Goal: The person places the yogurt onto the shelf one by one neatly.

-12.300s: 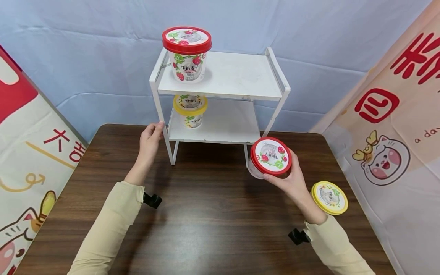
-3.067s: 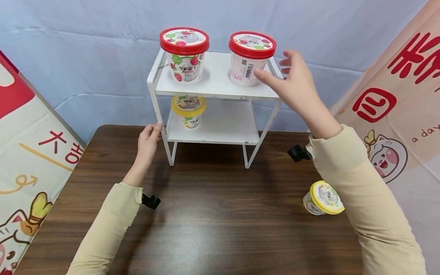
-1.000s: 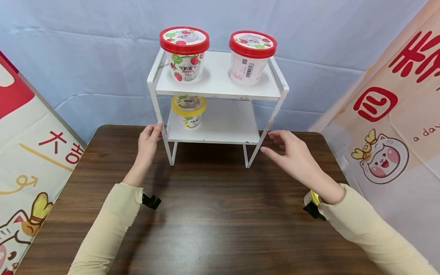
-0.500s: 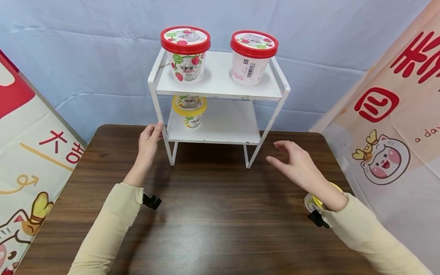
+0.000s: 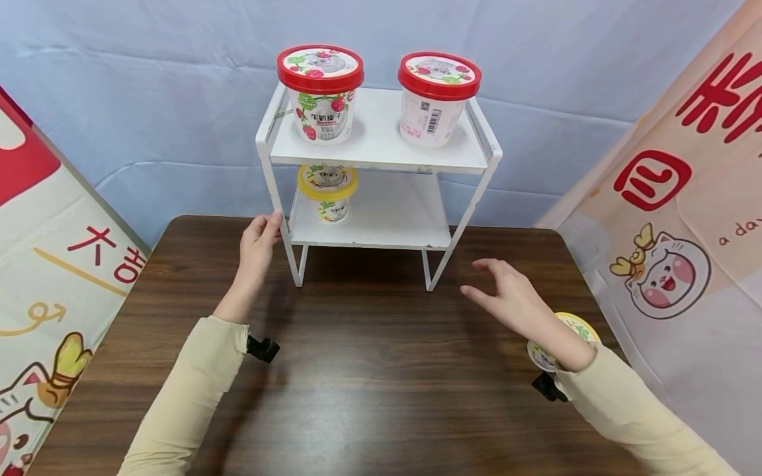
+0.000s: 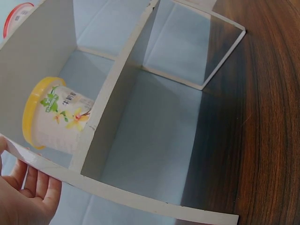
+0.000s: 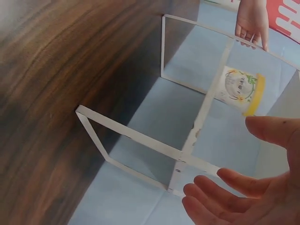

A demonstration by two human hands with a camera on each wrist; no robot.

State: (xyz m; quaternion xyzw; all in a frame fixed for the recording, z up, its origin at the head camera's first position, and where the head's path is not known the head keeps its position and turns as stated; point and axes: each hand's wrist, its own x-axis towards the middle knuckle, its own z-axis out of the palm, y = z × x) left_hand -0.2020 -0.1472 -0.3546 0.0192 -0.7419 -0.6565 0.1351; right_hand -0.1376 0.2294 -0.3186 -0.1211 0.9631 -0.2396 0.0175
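Note:
A white two-tier shelf rack stands on the table. My left hand grips its front left post, thumb in front and fingers behind in the left wrist view. Two red-lidded strawberry paper tubs sit on the top tier: the left tub shows its printed front, the right tub its barcode. On the lower tier, at the left, is a yellow-lidded tub. My right hand hovers right of the rack, fingers apart and holding nothing. Under that wrist, another yellow-lidded tub is partly hidden.
The dark wooden table spreads out in front of the rack. A pale blue cloth hangs behind. Printed banners stand at both sides, the right banner with a cartoon cat. Each wrist wears a small black camera.
The red-lidded tub that my right hand held now stands on the top tier's right side, let go. My right hand has since come down beside the rack. The left hand keeps its place.

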